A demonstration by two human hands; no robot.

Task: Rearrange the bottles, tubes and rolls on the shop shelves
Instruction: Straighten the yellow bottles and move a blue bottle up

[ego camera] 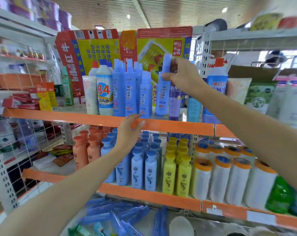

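Right hand [180, 74] with fingers [166, 76] clenched on the upper part of a blue tube [163, 92] standing on the upper shelf [178, 127]; the tube's long axis is upright, tilted slightly, its base at 6 o'clock from the fingers and at or just above the shelf surface, which of the two cannot be told. At 9 o'clock of it stand at least three like blue tubes in a row [132, 92], more crowded behind; at 3 o'clock, one purple tube [175, 101]. Left hand [129, 128] rests released on the orange shelf edge, grasping nothing, below the row. The right hand is the nearer. The lower shelf carries about seven orange-capped rolls [221, 178] and four yellow bottles [176, 174] in front.
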